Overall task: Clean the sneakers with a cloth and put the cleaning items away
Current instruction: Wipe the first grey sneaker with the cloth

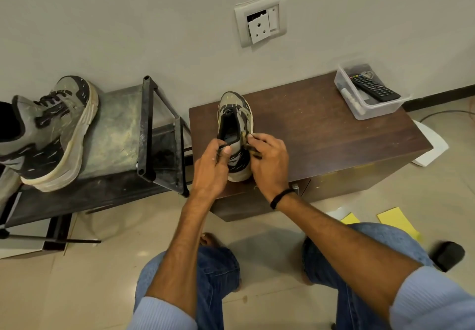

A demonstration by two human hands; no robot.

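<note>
The sneaker (235,108) is stood on the cabinet (321,134), toe to wall; its collar is pinched by the left hand (210,167), its side by the right hand (270,162). No cloth is seen: wiping is judged pending, a cloth being needed next.

No text, brand, number or sign is legible. Key markings on the remote control (374,88) in the clear plastic box (359,111) are too small to read; the sneaker (235,110) and second sneaker (51,134) show only streak marks
</note>
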